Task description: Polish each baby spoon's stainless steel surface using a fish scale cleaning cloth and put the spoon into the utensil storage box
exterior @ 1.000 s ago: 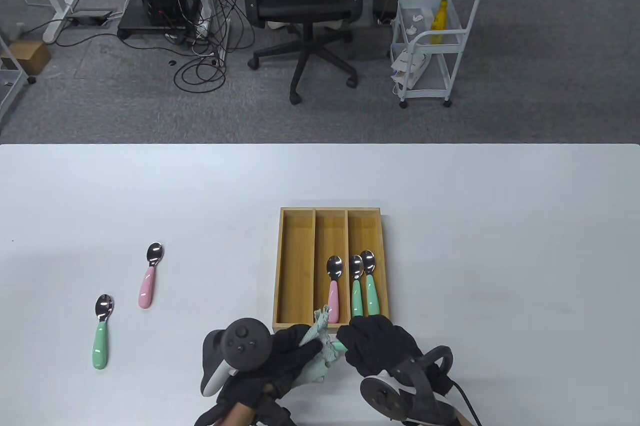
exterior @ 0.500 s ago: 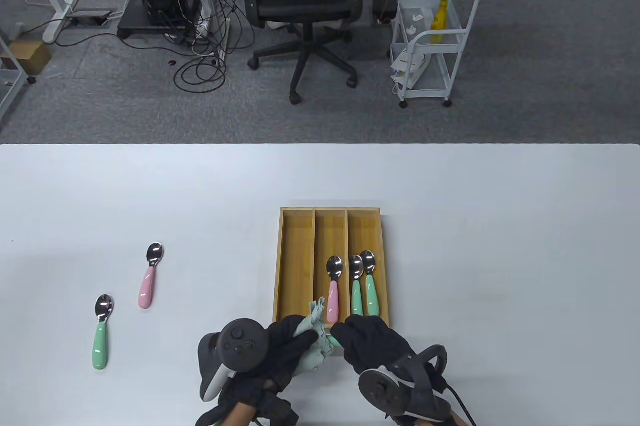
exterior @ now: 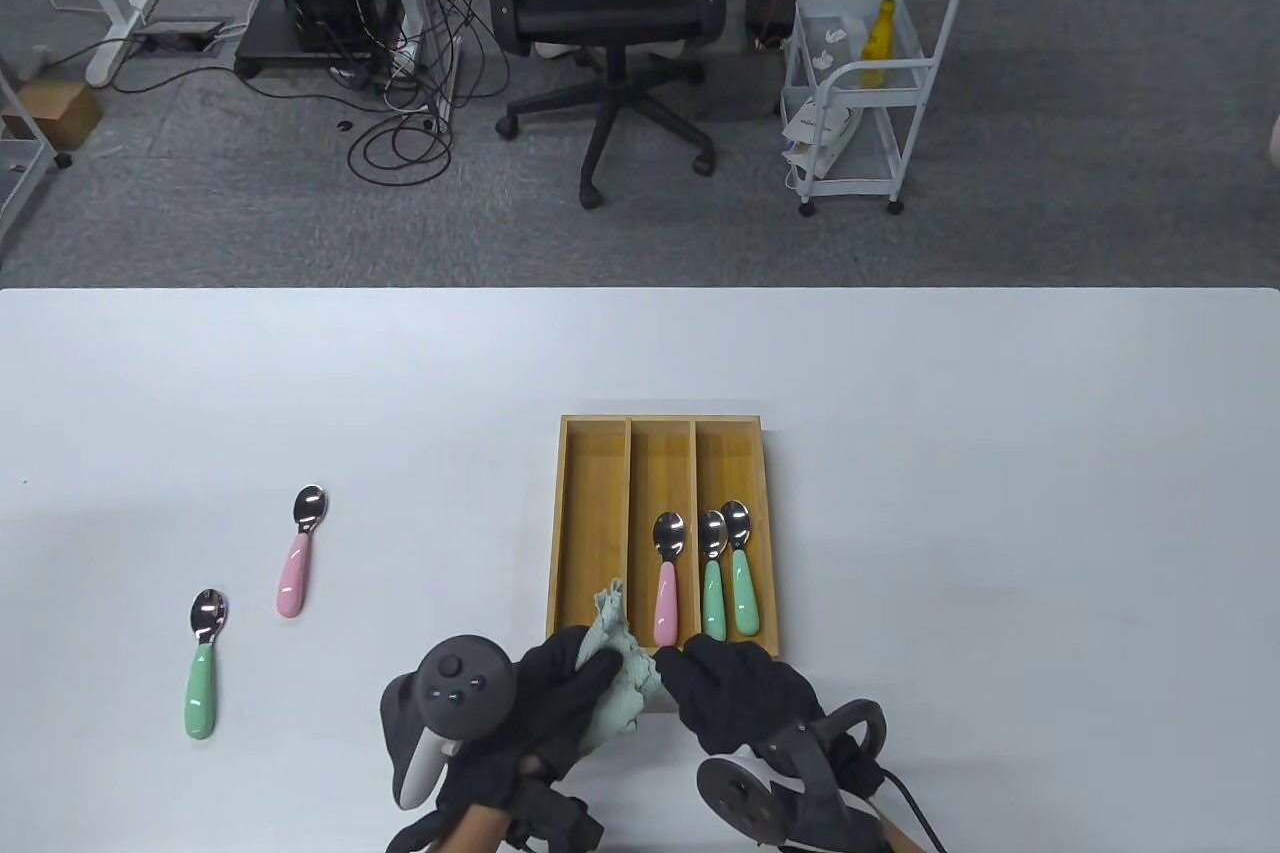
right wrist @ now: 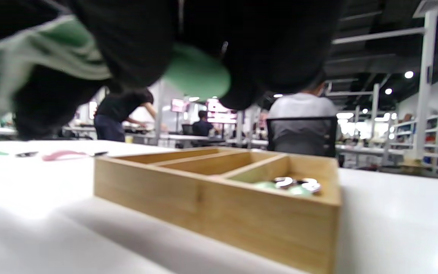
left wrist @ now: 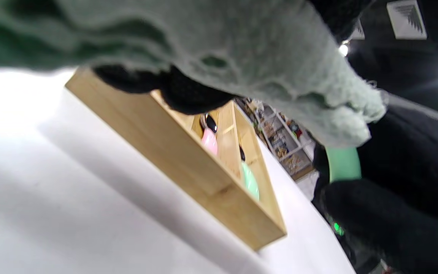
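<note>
white table (exterior: 1000, 493) fills the lower half of the table view, and at lower centre sits the wooden utensil storage box (exterior: 590, 533) with its left slot bare, a pink spoon (exterior: 667, 578) in the middle slot and two green spoons (exterior: 727, 571) in the right slot. the left hand (exterior: 555, 703) clutches the fish scale cleaning cloth (exterior: 615, 668) at the box's near edge, while the right hand (exterior: 735, 698) grips a green-handled spoon (left wrist: 342, 163) that only the wrist views show. a loose pink spoon (exterior: 298, 553) and loose green spoon (exterior: 203, 665) lie at lower left; no writing is legible.
</note>
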Tool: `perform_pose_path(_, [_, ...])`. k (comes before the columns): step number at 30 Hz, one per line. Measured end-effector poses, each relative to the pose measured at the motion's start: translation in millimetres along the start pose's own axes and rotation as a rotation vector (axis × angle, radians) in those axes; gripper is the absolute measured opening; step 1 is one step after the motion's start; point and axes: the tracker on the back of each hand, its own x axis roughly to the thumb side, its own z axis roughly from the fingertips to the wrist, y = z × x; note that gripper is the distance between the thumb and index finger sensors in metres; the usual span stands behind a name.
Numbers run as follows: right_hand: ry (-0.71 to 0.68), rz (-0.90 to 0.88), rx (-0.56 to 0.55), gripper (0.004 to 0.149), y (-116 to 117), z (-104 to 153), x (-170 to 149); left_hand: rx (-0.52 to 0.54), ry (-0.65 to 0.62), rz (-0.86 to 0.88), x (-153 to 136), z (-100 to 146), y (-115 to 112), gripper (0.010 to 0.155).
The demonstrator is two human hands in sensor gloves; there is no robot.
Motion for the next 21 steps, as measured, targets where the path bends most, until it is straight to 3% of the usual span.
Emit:
perform_pose_path(8, [-0.02, 0.08, -0.018, 0.047, -4, -1, 0, -0.266, -0.033, -0.14, 6, -8, -20, 0.051])
perform_pose_path(10, [-0.03, 0.098, -0.022, 0.047, -4, -1, 1, -0.282, -0.031, -0.17, 8, -8, -23, 0.051])
perform_pose_path(15, [-0.007, 0.069, -0.044, 0.048, -6, -1, -2, -0.136, -0.03, -0.155, 9, -4, -15, 0.051])
perform_pose_path(21, [-0.015, -0.029, -0.028, 0.052, -4, 0, 1, 0.03, 0.0, 0.006, 0, 2, 4, 0.05])
